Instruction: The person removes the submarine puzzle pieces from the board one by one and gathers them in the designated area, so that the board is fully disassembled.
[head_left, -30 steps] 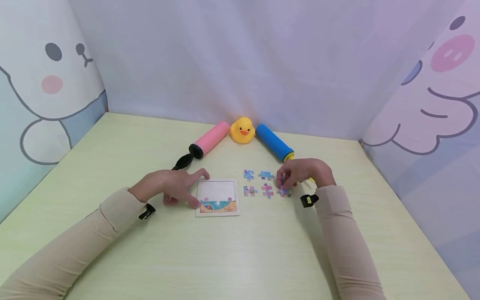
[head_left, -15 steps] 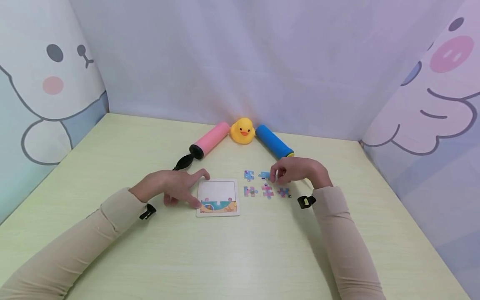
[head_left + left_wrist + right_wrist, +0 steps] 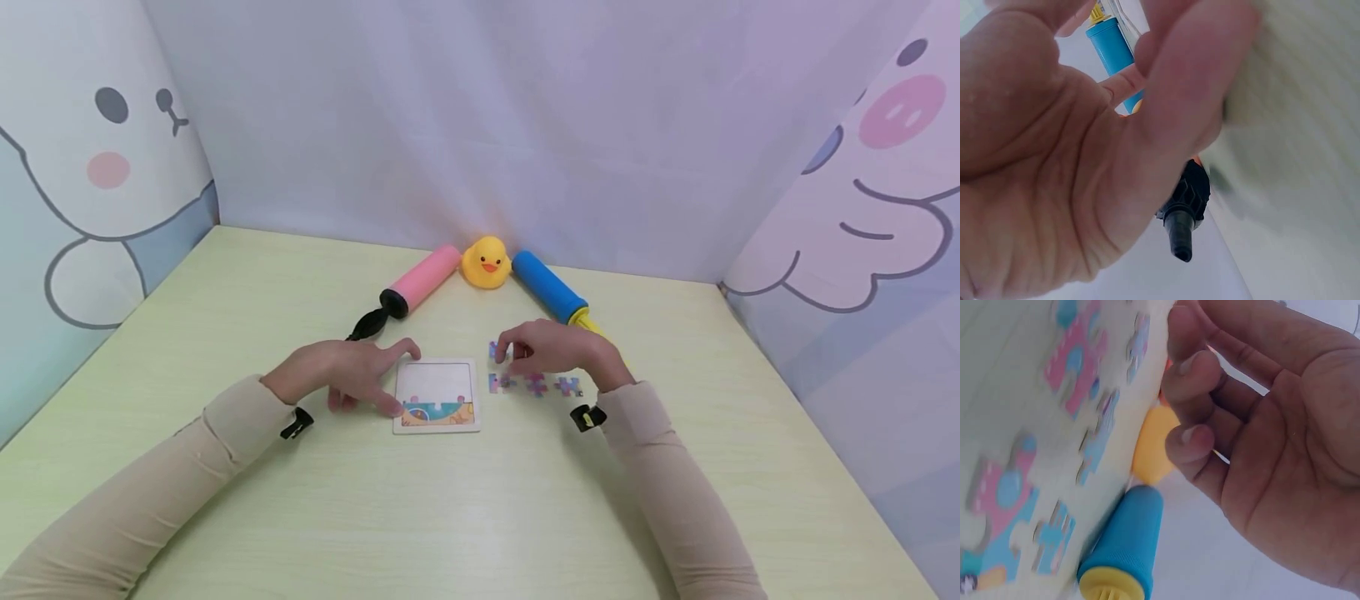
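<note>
My left hand (image 3: 360, 372) rests at the left side of a white puzzle tray (image 3: 442, 430), its thumb and forefinger spread along that edge. A printed sea-scene strip (image 3: 437, 412) fills the tray's lower part; the upper part is bare white. To the tray's right, my right hand (image 3: 546, 346) hovers over loose jigsaw pieces, fingers loosely bent and nothing between them in the right wrist view. Several pieces lie flat there, including a pink-and-blue piece (image 3: 1007, 494) and a smaller blue piece (image 3: 1054, 539). In the head view the hand covers part of the upper row.
Behind the pieces sits a yellow rubber duck (image 3: 486, 264), between a pink hand pump (image 3: 424, 278) and a blue hand pump (image 3: 549, 287) with a yellow nozzle. The pink pump's black nozzle (image 3: 1182, 234) points toward my left hand. A white curtain (image 3: 465, 125) hangs behind the table.
My right hand has moved left from the right-hand pieces to above the upper-left ones, uncovering the lower-right piece. The left hand and tray have stayed in place.
</note>
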